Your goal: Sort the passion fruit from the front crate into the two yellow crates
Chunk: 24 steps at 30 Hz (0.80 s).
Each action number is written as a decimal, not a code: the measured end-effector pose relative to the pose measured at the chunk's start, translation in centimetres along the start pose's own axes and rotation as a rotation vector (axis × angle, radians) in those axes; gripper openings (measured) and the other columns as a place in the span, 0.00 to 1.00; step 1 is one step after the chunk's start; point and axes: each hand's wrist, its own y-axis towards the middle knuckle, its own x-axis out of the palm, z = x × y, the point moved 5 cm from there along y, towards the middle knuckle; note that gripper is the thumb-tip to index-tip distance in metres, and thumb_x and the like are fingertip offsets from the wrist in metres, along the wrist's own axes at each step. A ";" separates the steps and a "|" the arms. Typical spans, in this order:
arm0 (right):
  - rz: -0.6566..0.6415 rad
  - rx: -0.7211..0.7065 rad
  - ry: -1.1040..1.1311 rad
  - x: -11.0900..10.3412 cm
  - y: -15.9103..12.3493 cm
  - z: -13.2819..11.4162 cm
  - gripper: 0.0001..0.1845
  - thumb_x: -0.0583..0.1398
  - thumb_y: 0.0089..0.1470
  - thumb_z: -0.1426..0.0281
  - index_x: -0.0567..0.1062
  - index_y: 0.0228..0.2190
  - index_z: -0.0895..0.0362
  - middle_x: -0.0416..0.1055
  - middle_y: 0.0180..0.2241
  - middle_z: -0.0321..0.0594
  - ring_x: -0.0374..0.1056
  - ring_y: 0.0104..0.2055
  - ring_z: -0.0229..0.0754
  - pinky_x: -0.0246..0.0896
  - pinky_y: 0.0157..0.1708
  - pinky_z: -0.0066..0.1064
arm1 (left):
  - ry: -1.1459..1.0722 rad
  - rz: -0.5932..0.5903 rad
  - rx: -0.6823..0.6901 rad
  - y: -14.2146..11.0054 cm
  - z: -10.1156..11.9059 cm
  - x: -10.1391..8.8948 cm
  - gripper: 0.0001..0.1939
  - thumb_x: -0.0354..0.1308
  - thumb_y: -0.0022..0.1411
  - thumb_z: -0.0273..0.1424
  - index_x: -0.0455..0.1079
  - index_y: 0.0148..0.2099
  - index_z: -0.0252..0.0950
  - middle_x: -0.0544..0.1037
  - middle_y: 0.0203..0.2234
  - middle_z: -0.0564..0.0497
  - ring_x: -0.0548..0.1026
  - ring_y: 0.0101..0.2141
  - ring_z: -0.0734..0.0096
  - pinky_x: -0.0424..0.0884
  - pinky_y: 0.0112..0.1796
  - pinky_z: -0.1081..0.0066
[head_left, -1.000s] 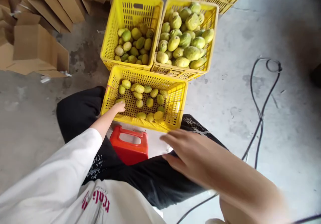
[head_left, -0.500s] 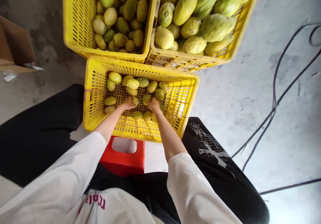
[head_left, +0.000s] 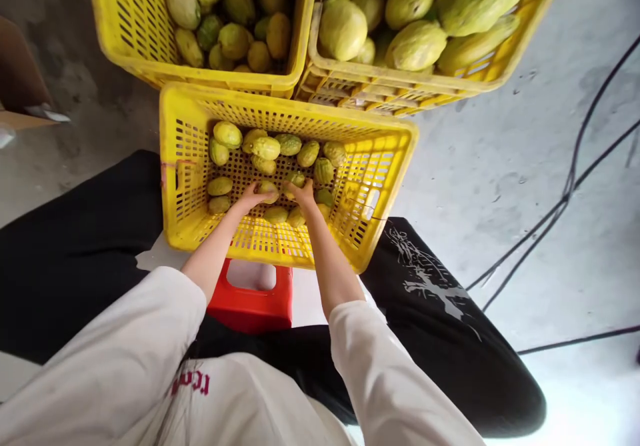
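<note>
In front of me is a yellow slatted crate [head_left: 390, 186] with several small green-yellow papayas lying apart on its floor. Inside it, my left hand [head_left: 254, 196] rests at one papaya [head_left: 269, 190], thumb and fingers spread loosely around its left and near sides. Just right of that, my right hand [head_left: 303, 193] is at another papaya [head_left: 296, 179], with its thumb and fingers apart in a V on the near side. Both fruits seem to lie on the crate floor. A row of papayas [head_left: 275, 215] runs along the near wall, partly covered by my right forearm.
Beyond stand two fuller yellow crates, the left one [head_left: 200, 79] with small papayas, the right one [head_left: 400, 76] with larger ones. A red stool [head_left: 250, 313] is between my legs. Black cables [head_left: 565, 199] cross the floor at right; a cardboard box [head_left: 20, 73] is at far left.
My fingers have loosened and spread around the two papayas, which keep about the same places in the crate. The view has tilted, so the crates appear higher and larger.
</note>
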 end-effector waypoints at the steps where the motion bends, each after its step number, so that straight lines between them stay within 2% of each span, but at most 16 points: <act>1: -0.003 0.001 0.080 -0.2 -0.7 -0.1 0.34 0.69 0.68 0.62 0.67 0.68 0.55 0.75 0.69 0.60 0.82 0.65 0.55 0.86 0.52 0.42 | -0.069 -0.045 -0.004 -0.9 0.3 0.0 0.27 0.83 0.52 0.27 0.77 0.52 0.39 0.86 0.57 0.40 0.82 0.63 0.45 0.79 0.65 0.53; 4: -0.013 -0.006 0.371 -1.1 -3.7 -1.0 0.29 0.68 0.67 0.60 0.70 0.65 0.50 0.73 0.70 0.55 0.81 0.66 0.53 0.87 0.50 0.40 | -0.247 -0.154 0.034 -4.2 2.0 0.3 0.22 0.80 0.59 0.31 0.78 0.53 0.38 0.86 0.55 0.41 0.82 0.64 0.47 0.80 0.64 0.53; 7: -0.037 -0.082 0.620 -2.4 -8.1 -2.7 0.25 0.66 0.68 0.58 0.70 0.62 0.47 0.74 0.69 0.50 0.77 0.69 0.54 0.87 0.53 0.45 | -0.378 -0.171 0.100 -7.9 4.1 0.4 0.18 0.75 0.67 0.38 0.78 0.54 0.37 0.86 0.54 0.40 0.80 0.66 0.47 0.82 0.62 0.55; 9: -0.068 -0.190 0.676 -3.4 -11.6 -3.8 0.23 0.63 0.68 0.55 0.71 0.60 0.46 0.75 0.69 0.47 0.75 0.71 0.54 0.86 0.56 0.47 | -0.450 -0.183 0.148 -10.7 5.3 0.5 0.19 0.70 0.72 0.45 0.78 0.55 0.38 0.86 0.53 0.41 0.79 0.66 0.46 0.83 0.60 0.56; 11: -0.096 -0.309 0.671 -4.6 -15.3 -4.4 0.24 0.63 0.66 0.52 0.71 0.59 0.45 0.76 0.68 0.45 0.74 0.72 0.55 0.86 0.57 0.49 | -0.495 -0.198 0.204 -13.8 6.4 0.4 0.23 0.65 0.74 0.52 0.78 0.57 0.39 0.86 0.52 0.42 0.80 0.65 0.46 0.85 0.56 0.56; 13: -0.125 -0.392 0.653 -5.6 -18.7 -4.2 0.29 0.66 0.61 0.49 0.70 0.58 0.45 0.78 0.65 0.45 0.76 0.70 0.58 0.86 0.55 0.50 | -0.503 -0.206 0.256 -17.1 7.1 0.2 0.28 0.60 0.76 0.57 0.77 0.60 0.41 0.86 0.53 0.43 0.81 0.64 0.46 0.85 0.55 0.54; 15: -0.165 -0.432 0.669 -6.3 -21.6 -3.3 0.33 0.69 0.57 0.47 0.71 0.58 0.44 0.80 0.62 0.46 0.78 0.68 0.61 0.87 0.53 0.51 | -0.495 -0.221 0.273 -20.5 7.3 -0.1 0.29 0.57 0.78 0.58 0.76 0.62 0.41 0.86 0.53 0.44 0.82 0.64 0.45 0.85 0.56 0.53; 17: -0.204 -0.442 0.729 -6.8 -24.0 -2.0 0.34 0.73 0.54 0.46 0.73 0.57 0.44 0.82 0.60 0.46 0.79 0.66 0.62 0.88 0.52 0.53 | -0.492 -0.243 0.283 -23.6 7.0 -0.5 0.27 0.60 0.77 0.57 0.76 0.61 0.41 0.87 0.53 0.43 0.84 0.63 0.43 0.85 0.56 0.51; 20: -0.284 -0.443 0.891 -6.8 -27.1 0.0 0.36 0.77 0.52 0.45 0.78 0.57 0.44 0.84 0.57 0.45 0.81 0.64 0.63 0.87 0.55 0.55 | -0.502 -0.265 0.351 -27.6 6.2 -1.2 0.27 0.72 0.69 0.53 0.76 0.57 0.39 0.88 0.51 0.42 0.86 0.60 0.41 0.87 0.54 0.49; 22: -0.357 -0.461 1.004 -6.5 -28.8 0.9 0.34 0.77 0.53 0.45 0.81 0.57 0.42 0.85 0.58 0.42 0.81 0.65 0.62 0.85 0.59 0.57 | -0.527 -0.292 0.382 -29.4 5.4 -1.7 0.28 0.76 0.64 0.50 0.74 0.56 0.39 0.87 0.52 0.43 0.86 0.60 0.41 0.88 0.55 0.47; 24: -0.424 -0.489 1.076 -6.1 -30.2 1.5 0.28 0.76 0.54 0.49 0.84 0.54 0.41 0.85 0.59 0.39 0.79 0.68 0.62 0.83 0.64 0.60 | -0.568 -0.348 0.383 -30.6 4.6 -2.0 0.26 0.76 0.63 0.46 0.74 0.54 0.40 0.87 0.53 0.43 0.86 0.61 0.43 0.87 0.58 0.45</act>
